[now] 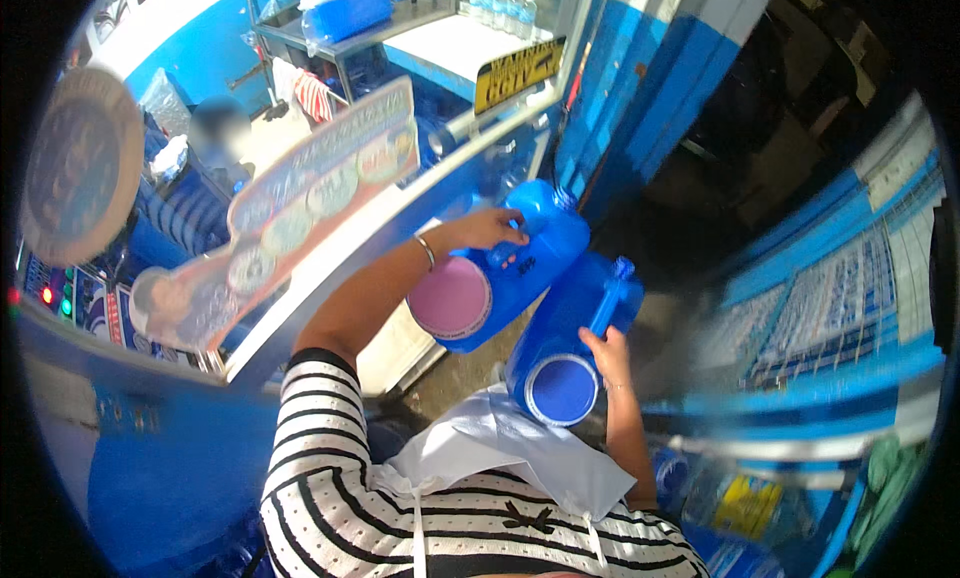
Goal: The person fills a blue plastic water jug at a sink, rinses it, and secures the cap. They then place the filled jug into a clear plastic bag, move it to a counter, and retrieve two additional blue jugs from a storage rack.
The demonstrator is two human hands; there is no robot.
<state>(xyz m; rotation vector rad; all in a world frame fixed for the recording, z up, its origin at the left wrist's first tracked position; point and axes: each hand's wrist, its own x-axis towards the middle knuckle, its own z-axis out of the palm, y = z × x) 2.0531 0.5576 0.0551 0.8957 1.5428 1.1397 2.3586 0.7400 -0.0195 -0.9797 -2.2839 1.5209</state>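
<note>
Two blue slim water jugs hang in front of me, one in each hand. My left hand (492, 233) is closed round the handle of the farther jug (548, 248), which has a wide pink lid (450, 298) at its near end. The fingers of my right hand (608, 354) wrap the handle of the nearer jug (550, 323). Its wide round lid (563, 390) is blue with a whitish rim. Both jugs lie tilted, with small spouts at their far ends, side by side and nearly touching. What they contain cannot be made out.
A window frame (265, 353) with stickers runs along my left. Behind it stand a metal table (345, 46), a blue tub (350, 13), small bottles (503, 10) and a person. A wire grille (830, 308) lines the right, above plastic containers (745, 508) and green cloth (890, 488).
</note>
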